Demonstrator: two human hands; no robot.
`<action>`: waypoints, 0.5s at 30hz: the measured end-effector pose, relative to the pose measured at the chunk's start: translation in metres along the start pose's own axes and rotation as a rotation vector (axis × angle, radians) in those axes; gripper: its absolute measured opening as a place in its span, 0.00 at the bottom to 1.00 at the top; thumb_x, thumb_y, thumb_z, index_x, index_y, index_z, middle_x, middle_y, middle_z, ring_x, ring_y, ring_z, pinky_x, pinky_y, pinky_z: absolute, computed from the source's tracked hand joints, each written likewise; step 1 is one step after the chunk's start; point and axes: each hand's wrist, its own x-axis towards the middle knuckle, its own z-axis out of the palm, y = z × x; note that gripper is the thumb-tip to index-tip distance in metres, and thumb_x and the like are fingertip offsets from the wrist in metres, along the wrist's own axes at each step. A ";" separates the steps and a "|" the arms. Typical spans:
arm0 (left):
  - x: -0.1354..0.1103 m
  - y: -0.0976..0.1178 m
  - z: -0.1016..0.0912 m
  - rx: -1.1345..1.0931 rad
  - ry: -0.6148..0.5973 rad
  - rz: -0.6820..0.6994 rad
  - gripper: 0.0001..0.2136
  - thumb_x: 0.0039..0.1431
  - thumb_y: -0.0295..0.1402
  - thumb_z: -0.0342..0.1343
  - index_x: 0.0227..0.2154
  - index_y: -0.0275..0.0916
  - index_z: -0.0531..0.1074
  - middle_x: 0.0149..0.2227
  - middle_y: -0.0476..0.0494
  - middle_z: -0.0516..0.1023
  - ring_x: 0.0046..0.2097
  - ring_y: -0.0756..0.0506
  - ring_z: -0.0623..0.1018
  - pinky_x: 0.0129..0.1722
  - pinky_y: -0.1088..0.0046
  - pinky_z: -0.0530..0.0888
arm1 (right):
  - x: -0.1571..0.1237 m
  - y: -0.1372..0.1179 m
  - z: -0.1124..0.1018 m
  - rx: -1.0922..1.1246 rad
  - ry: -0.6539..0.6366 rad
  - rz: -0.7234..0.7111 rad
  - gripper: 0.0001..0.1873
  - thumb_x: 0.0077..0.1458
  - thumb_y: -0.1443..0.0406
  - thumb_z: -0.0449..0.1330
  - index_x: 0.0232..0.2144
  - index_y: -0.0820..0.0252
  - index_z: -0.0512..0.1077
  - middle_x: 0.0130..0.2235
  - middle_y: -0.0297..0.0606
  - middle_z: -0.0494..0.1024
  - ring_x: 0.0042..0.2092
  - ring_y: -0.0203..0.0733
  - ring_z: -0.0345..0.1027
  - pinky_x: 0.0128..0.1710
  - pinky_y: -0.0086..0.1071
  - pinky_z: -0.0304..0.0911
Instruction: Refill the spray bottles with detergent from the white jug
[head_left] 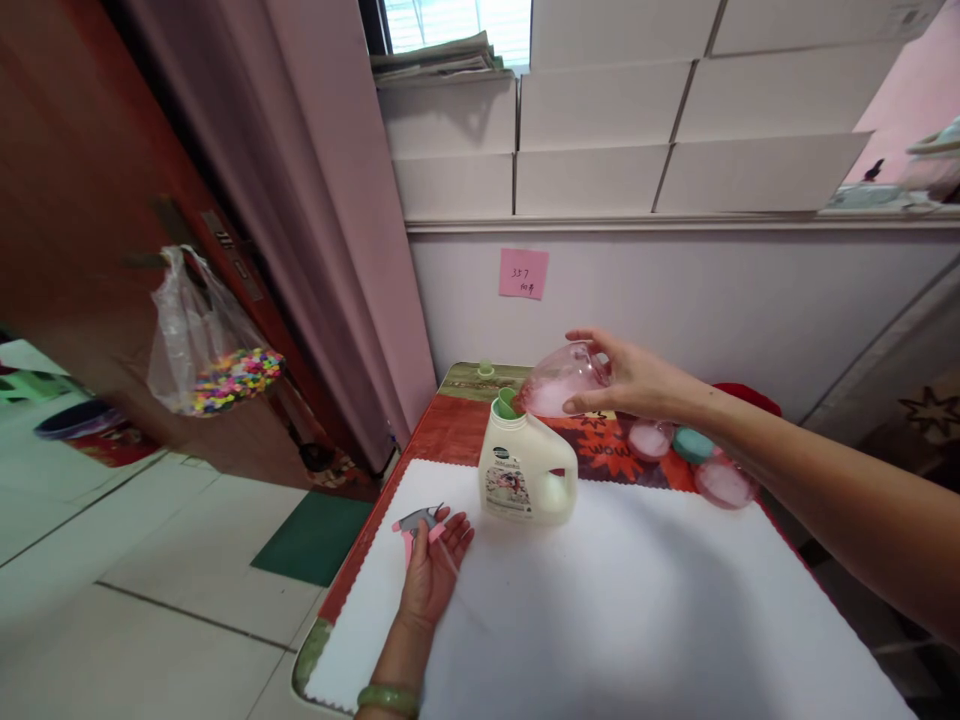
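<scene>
My right hand (626, 375) is wrapped round the base of a clear pink bottle (559, 378), tipped so that its neck points left and down at the mouth of a cream detergent jug (525, 480). A green spout (508, 402) shows in the jug's mouth, and the bottle's neck meets or nearly meets it. The jug stands upright on the table. To its left, my left hand (433, 572) lies palm up with a grey and pink trigger spray head (420, 522) held by the thumb. A thin tube hangs from the spray head.
The white sheet (637, 600) covers the table's near part. Two round pink containers (649, 440) and a teal one (694, 444) sit at the right. A small green cap (486, 368) lies at the back. A bag of colourful pieces (236, 380) hangs from the door.
</scene>
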 end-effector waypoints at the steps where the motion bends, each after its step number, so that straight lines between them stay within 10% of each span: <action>1: 0.000 0.000 0.000 -0.001 -0.003 0.001 0.16 0.66 0.45 0.56 0.45 0.36 0.77 0.44 0.30 0.83 0.46 0.39 0.84 0.55 0.55 0.75 | 0.002 -0.002 -0.001 -0.013 -0.003 -0.002 0.51 0.42 0.52 0.73 0.65 0.54 0.61 0.56 0.48 0.76 0.51 0.57 0.74 0.50 0.46 0.70; 15: 0.002 0.000 -0.004 -0.002 -0.015 0.002 0.17 0.64 0.45 0.59 0.46 0.37 0.77 0.44 0.31 0.83 0.47 0.38 0.83 0.56 0.54 0.75 | 0.023 -0.027 -0.017 -0.242 -0.045 -0.115 0.48 0.41 0.52 0.73 0.63 0.55 0.65 0.54 0.46 0.78 0.49 0.56 0.76 0.48 0.45 0.70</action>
